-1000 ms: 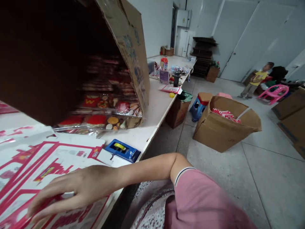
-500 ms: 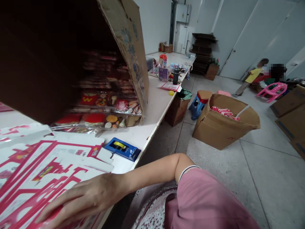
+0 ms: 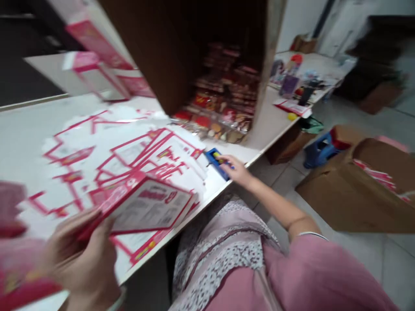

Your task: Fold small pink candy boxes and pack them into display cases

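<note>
In the head view my left hand [image 3: 82, 255] grips the end of a flat pink-and-white cardboard box [image 3: 152, 205], thumb on the near side. The box is tilted above the table, its printed panel facing up toward me. My right hand [image 3: 238, 170] has its fingers closed at the blue tape dispenser [image 3: 223, 172], over the yellow tape roll [image 3: 218, 156]. Motion blur hides whether a strip of tape is between the fingers. Flat pink-and-white cartons [image 3: 129, 160] lie in an overlapping spread beneath and beyond the held box.
Behind the dispenser a big cardboard box [image 3: 155, 47] lies on its side, with plastic-wrapped toy packs [image 3: 223, 103] inside. Assembled pink boxes [image 3: 97, 77] stand at the back left. On the floor at right are an open carton [image 3: 340, 194] and a blue stool [image 3: 319, 149].
My right hand has left the flat cartons and moved to the tape dispenser. My left hand has come into view with a box. The view has swung left.
</note>
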Available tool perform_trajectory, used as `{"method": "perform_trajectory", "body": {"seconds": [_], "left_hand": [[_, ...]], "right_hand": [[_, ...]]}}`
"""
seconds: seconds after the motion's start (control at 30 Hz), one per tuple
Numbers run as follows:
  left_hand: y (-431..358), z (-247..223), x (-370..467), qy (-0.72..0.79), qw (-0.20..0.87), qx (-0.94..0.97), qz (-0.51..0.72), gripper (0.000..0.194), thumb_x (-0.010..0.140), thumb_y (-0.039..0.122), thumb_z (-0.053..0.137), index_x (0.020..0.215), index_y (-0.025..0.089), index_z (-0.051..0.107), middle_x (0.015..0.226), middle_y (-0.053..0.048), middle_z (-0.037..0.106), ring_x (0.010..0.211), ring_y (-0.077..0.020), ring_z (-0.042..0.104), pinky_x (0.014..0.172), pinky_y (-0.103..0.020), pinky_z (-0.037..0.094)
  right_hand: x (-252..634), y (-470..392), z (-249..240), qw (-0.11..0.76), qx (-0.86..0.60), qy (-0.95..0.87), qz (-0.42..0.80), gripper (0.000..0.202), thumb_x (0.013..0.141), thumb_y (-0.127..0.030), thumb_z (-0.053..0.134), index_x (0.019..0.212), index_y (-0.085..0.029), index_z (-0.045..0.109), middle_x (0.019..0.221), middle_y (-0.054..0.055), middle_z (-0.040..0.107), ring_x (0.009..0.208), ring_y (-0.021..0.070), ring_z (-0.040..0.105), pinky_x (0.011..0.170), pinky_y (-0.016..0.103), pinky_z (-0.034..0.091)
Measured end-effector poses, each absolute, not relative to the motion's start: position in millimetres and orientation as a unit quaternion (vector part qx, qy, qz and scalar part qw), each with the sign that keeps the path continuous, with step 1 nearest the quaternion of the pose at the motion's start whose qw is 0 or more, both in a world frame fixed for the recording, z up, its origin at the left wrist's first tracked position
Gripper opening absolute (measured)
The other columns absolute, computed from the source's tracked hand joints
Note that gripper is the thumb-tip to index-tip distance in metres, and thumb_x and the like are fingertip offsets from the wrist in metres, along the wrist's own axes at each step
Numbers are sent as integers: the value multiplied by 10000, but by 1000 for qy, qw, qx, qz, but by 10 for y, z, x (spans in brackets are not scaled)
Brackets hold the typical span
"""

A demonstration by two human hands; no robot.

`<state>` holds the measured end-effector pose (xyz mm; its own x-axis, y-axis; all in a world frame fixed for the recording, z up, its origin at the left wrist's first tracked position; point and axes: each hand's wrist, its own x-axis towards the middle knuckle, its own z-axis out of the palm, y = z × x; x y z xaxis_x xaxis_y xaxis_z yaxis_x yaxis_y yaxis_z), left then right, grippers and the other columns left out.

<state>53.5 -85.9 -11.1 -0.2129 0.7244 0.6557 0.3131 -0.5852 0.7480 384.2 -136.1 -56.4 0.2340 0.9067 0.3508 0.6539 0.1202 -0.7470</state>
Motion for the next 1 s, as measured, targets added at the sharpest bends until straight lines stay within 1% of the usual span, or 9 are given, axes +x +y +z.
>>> {"method": "perform_trajectory", "body": {"seconds": [0.07, 0.13, 0.27, 0.4, 0.6, 0.7, 0.83, 0.93, 1.0], "left_hand": [[-888, -209, 450, 392, 120, 570, 712, 321, 659, 318, 871, 872, 152, 698, 872, -41, 690, 829, -210, 664, 849, -420, 552], [-898, -272, 551, 368, 113, 578, 720, 265, 710, 243, 847, 918, 153, 708, 950, -59, 713, 896, -208, 685, 862, -391, 545], [-933, -261, 839, 367, 148, 671, 626, 191, 834, 257, 791, 989, 186, 705, 1053, -75, 701, 989, -211, 685, 770, -333, 566], [-940, -201, 863, 360, 145, 706, 592, 199, 867, 255, 770, 1050, 222, 699, 1087, -63, 694, 1022, -220, 684, 765, -329, 580], [-909, -246, 812, 350, 118, 732, 572, 238, 890, 197, 745, 1112, 260, 687, 1148, -47, 681, 1052, -219, 678, 822, -355, 583], [-893, -260, 816, 341, 114, 752, 553, 273, 886, 192, 750, 1140, 259, 673, 1186, -45, 686, 1072, -222, 682, 812, -358, 586], [-910, -136, 849, 334, 73, 775, 532, 180, 888, 194, 744, 1044, 227, 661, 1054, -47, 702, 955, -195, 700, 788, -341, 589], [-938, 9, 903, 316, 12, 807, 499, 115, 909, 208, 712, 982, 208, 624, 945, -38, 676, 853, -170, 685, 706, -287, 565], [-931, 96, 927, 311, -38, 834, 454, 187, 938, 202, 657, 1120, 202, 613, 961, -54, 668, 816, -172, 669, 644, -266, 529]], "right_hand": [[4142, -1345, -716, 424, -673, -583, 164, 256, 927, -147, 549, 1105, -152, 732, 1120, 121, 720, 924, 176, 696, 827, 320, 579], [4292, -1327, -830, 401, -687, -582, 170, 219, 902, -149, 568, 1028, -175, 746, 1093, 108, 701, 886, 178, 668, 843, 333, 562], [4266, -1334, -919, 369, -715, -573, 152, 120, 883, -252, 660, 885, -206, 770, 1036, 95, 664, 940, 205, 637, 939, 362, 510], [4180, -1278, -979, 407, -721, -522, 205, 73, 787, -281, 752, 781, -211, 772, 892, 45, 634, 797, 177, 629, 842, 339, 535], [4155, -1398, -1186, 454, -721, -480, 210, 221, 890, -335, 598, 836, -172, 737, 1112, 115, 647, 900, 180, 671, 813, 324, 569], [4175, -1528, -1214, 448, -727, -475, 213, 141, 817, -283, 684, 719, -184, 705, 996, 104, 674, 897, 196, 666, 870, 345, 557], [3965, -1655, -914, 442, -684, -499, 296, 169, 835, -333, 682, 724, -212, 719, 713, 37, 699, 624, 155, 635, 648, 302, 557], [3580, -1633, -454, 500, -555, -513, 423, 170, 861, -390, 679, 879, -249, 772, 727, 17, 744, 545, 122, 623, 580, 282, 555], [3305, -1526, -164, 542, -464, -510, 480, 145, 855, -349, 705, 945, -273, 788, 772, 16, 766, 591, 121, 658, 631, 289, 583]]}}
